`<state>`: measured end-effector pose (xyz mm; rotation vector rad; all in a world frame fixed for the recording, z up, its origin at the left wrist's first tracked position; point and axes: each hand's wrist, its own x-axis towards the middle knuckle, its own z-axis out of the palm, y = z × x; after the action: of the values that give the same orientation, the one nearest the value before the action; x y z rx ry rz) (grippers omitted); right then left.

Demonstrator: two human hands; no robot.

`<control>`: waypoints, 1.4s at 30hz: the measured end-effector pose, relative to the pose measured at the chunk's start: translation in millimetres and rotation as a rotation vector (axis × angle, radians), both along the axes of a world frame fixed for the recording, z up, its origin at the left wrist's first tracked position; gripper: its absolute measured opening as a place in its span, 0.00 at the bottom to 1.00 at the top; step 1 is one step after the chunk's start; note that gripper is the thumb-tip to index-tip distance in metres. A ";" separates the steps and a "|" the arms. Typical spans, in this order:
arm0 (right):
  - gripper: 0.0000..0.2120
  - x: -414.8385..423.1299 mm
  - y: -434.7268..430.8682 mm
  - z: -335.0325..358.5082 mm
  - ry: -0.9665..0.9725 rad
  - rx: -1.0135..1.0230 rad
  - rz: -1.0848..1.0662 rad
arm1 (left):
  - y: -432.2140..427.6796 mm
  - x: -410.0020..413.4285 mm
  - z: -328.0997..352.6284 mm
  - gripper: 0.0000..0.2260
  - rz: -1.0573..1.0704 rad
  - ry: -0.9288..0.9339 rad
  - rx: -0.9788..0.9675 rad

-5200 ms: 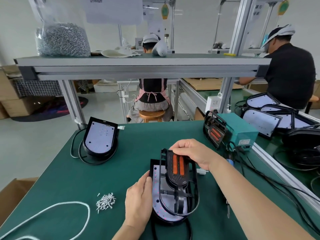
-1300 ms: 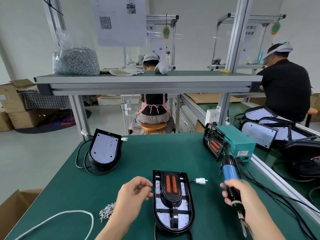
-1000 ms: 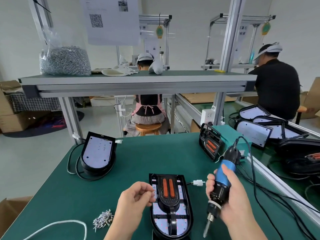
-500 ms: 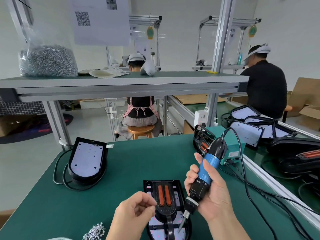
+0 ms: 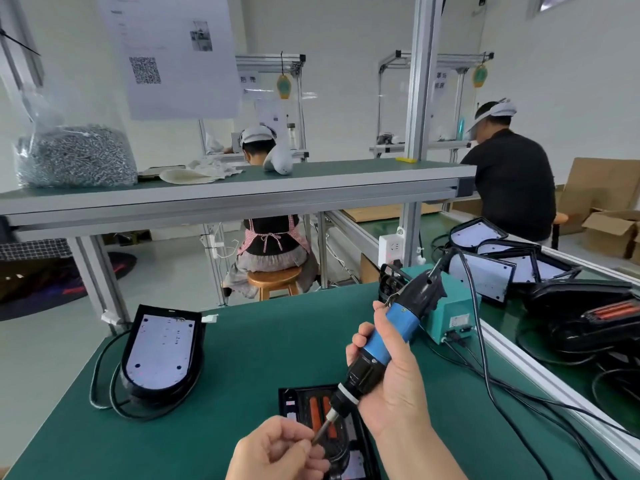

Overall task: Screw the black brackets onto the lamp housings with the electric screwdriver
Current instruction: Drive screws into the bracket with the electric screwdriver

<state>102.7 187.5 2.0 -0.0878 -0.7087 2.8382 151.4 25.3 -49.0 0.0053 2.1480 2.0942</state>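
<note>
A lamp housing lies face up at the near edge of the green table, with a black bracket carrying two orange strips laid on it. My right hand grips the blue and black electric screwdriver, tilted with its bit pointing down and left. My left hand hovers over the housing, fingers curled, pinching what looks like a small screw against the bit's tip. The screw itself is mostly hidden by my fingers.
A second lamp housing with a coiled black cable sits at the table's left. A teal power box and black cables are to the right, beyond them stacked housings. An overhead shelf holds a bag of screws.
My right hand picked up the screwdriver and swung it left until its bit meets my left fingers. The view has tilted up, and the loose screw pile has left the frame.
</note>
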 end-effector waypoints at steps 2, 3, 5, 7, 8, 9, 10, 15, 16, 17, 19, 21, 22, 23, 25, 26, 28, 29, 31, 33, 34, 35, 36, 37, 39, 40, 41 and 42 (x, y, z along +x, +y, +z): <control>0.21 -0.9 -1.4 -0.3 -0.018 -0.020 -0.001 | -1.6 -0.5 0.2 0.04 0.027 -0.010 0.024; 0.21 -1.1 -1.6 -0.8 -0.028 -0.033 -0.002 | -2.1 -0.2 0.5 0.04 0.033 -0.017 0.038; 0.20 -1.6 -1.4 -2.1 -0.044 -0.054 -0.009 | -1.2 0.8 1.8 0.04 0.028 -0.036 0.082; 0.20 -1.5 -1.1 -3.4 -0.055 -0.069 -0.024 | 0.9 2.6 3.0 0.04 0.021 -0.042 0.123; 0.20 -2.0 -1.2 -3.6 -0.061 -0.074 -0.031 | 2.2 3.4 2.7 0.05 0.022 -0.033 0.130; 0.20 -2.5 -1.0 -4.3 -0.070 -0.079 -0.040 | 3.5 4.1 1.6 0.05 0.028 -0.015 0.127; 0.20 -3.3 -0.9 -4.8 -0.081 -0.085 -0.047 | 5.4 4.6 0.2 0.06 0.039 0.008 0.113; 0.15 -6.5 1.2 -8.6 -0.154 -0.086 -0.090 | 15.1 1.0 -8.9 0.16 0.191 0.226 -0.078; 0.15 -6.9 1.4 -9.1 -0.172 -0.089 -0.094 | 16.5 0.8 -8.6 0.18 0.206 0.265 -0.111; 0.16 -7.3 2.0 -9.3 -0.189 -0.099 -0.092 | 17.4 0.6 -7.5 0.19 0.219 0.296 -0.135; 0.18 -7.9 2.7 -9.1 -0.227 -0.135 -0.081 | 16.7 -0.6 -6.7 0.20 0.238 0.338 -0.155; 0.20 -8.6 3.7 -9.0 -0.243 -0.160 -0.077 | 15.5 -1.2 -6.4 0.20 0.250 0.347 -0.164; 0.20 -8.8 4.1 -9.0 -0.244 -0.167 -0.079 | 15.6 -1.2 -6.7 0.20 0.251 0.343 -0.169; 0.20 -9.0 4.2 -8.8 -0.243 -0.167 -0.082 | 15.7 -0.8 -7.5 0.19 0.247 0.339 -0.174; 0.19 -9.3 4.6 -7.5 -0.236 -0.158 -0.089 | 16.7 -0.4 -8.5 0.19 0.252 0.339 -0.180; 0.18 -9.7 4.3 -6.6 -0.233 -0.156 -0.094 | 16.9 -0.6 -9.4 0.18 0.262 0.339 -0.174; 0.17 -10.1 3.4 -5.9 -0.229 -0.156 -0.095 | 18.2 -1.1 -9.9 0.18 0.279 0.337 -0.159; 0.17 -10.1 2.6 -5.9 -0.229 -0.156 -0.094 | 18.6 -1.4 -10.2 0.19 0.284 0.339 -0.153; 0.16 -9.8 1.0 -6.7 -0.231 -0.152 -0.096 | 18.1 -1.3 -9.1 0.17 0.280 0.346 -0.149; 0.14 -10.5 0.2 -8.0 -0.226 -0.141 -0.105 | 15.7 -0.2 -8.3 0.15 0.245 0.365 -0.168; 0.14 -10.7 -0.2 -8.6 -0.223 -0.133 -0.112 | 14.1 0.4 -8.3 0.13 0.215 0.380 -0.187; 0.14 -10.7 -0.7 -9.2 -0.220 -0.123 -0.121 | 12.9 1.0 -7.8 0.12 0.185 0.393 -0.199; 0.14 -10.3 -1.3 -9.7 -0.216 -0.111 -0.129 | 11.0 2.0 -7.6 0.11 0.148 0.401 -0.217; 0.14 -9.6 -1.8 -10.1 -0.210 -0.099 -0.134 | 9.7 1.7 -7.6 0.10 0.117 0.402 -0.240; 0.15 -8.6 -2.5 -10.0 -0.201 -0.086 -0.140 | 10.2 1.3 -4.4 0.10 0.079 0.402 -0.305; 0.16 -8.4 -2.4 -9.4 -0.203 -0.089 -0.141 | 10.6 0.6 -3.5 0.11 0.082 0.409 -0.323; 0.16 -8.7 -1.6 -8.6 -0.212 -0.099 -0.140 | 9.8 -1.0 -5.4 0.12 0.089 0.436 -0.335; 0.16 -9.1 -0.6 -7.8 -0.223 -0.112 -0.140 | 9.5 -3.0 -8.2 0.12 0.107 0.474 -0.357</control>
<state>93.5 186.9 -5.8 -0.4597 -0.5600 2.7566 148.5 34.8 -57.2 0.3933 2.8288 1.8689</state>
